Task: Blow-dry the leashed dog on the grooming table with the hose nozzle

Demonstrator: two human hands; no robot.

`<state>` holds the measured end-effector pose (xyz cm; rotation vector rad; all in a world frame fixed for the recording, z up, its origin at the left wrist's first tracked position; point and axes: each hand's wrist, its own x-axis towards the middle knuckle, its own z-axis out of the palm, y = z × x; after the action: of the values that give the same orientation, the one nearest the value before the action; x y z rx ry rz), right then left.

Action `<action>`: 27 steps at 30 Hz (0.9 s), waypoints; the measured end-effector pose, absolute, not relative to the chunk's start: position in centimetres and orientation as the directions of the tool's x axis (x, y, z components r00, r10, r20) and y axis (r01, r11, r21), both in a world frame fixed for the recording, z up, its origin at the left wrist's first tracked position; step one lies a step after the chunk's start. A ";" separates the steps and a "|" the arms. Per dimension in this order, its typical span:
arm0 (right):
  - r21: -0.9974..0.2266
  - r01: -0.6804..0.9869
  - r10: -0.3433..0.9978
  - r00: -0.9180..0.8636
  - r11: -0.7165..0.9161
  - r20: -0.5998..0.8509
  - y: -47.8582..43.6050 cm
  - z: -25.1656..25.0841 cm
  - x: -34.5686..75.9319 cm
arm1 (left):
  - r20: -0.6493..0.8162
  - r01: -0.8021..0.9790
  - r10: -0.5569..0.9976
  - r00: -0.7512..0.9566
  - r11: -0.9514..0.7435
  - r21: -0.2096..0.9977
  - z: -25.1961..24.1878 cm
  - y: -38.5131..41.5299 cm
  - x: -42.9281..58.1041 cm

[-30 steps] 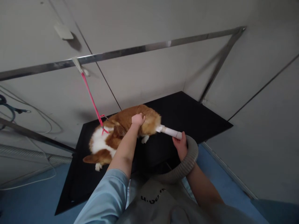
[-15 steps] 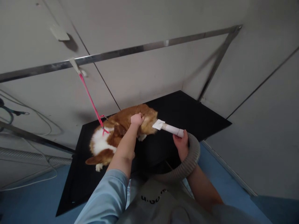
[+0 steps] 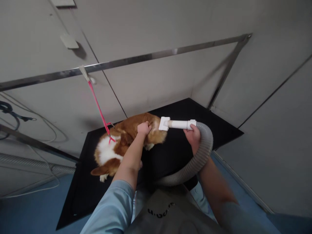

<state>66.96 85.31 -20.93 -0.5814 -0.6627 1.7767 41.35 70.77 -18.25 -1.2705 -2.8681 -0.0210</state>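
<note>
A brown and white dog [image 3: 131,126] stands on a black-topped table [image 3: 192,112], its head low at the left. My left hand [image 3: 144,128] is closed on the fur of its flank, near the hindquarters. In my right hand [image 3: 193,136] is a white dryer nozzle [image 3: 179,124], gripped where it joins a ribbed grey hose [image 3: 204,146]. The nozzle's flat, wide head [image 3: 164,123] points left, right at the fur of the dog's rump. That fur looks parted there. A pink leash [image 3: 97,107] runs from the dog's neck up to a metal bar.
The metal bar [image 3: 136,60] spans above the table along the pale wall [image 3: 151,87]. Cords [image 3: 46,122] hang at the left, and another ribbed hose [image 3: 36,160] lies low there. Blue floor [image 3: 31,208] shows around the table.
My right hand has raised the nozzle from a slant to nearly level, and its head has turned toward the rump. The hose has swung out right. My left hand stays on the dog.
</note>
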 end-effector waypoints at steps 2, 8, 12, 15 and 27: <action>-0.665 -0.705 0.948 -0.317 -0.245 -0.013 86.8 -18.8 65.8 | 0.012 0.749 0.749 -0.662 0.662 -0.001 -18.4 70.6 41.5; -0.738 -0.615 0.927 -0.373 -0.278 -0.038 89.7 -14.9 62.2 | 0.117 0.799 0.796 -0.594 0.601 -0.030 -19.4 70.2 42.0; -0.773 -0.584 0.916 -0.401 -0.248 0.009 90.6 -14.2 60.1 | 0.176 0.795 0.784 -0.595 0.606 -0.017 -20.5 69.9 42.2; -0.795 -0.573 0.938 -0.345 -0.199 0.014 90.8 -13.8 59.0 | 0.207 0.784 0.767 -0.607 0.621 0.002 -21.4 69.7 42.4; -0.846 -0.527 0.873 -0.448 -0.085 0.192 84.4 -11.7 53.6 | 0.299 0.760 0.714 -0.633 0.648 0.061 -25.2 70.9 45.9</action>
<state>53.62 84.45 -11.65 -0.4517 -1.1289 1.7296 45.85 70.85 -25.21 -1.1941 -2.6194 -0.2645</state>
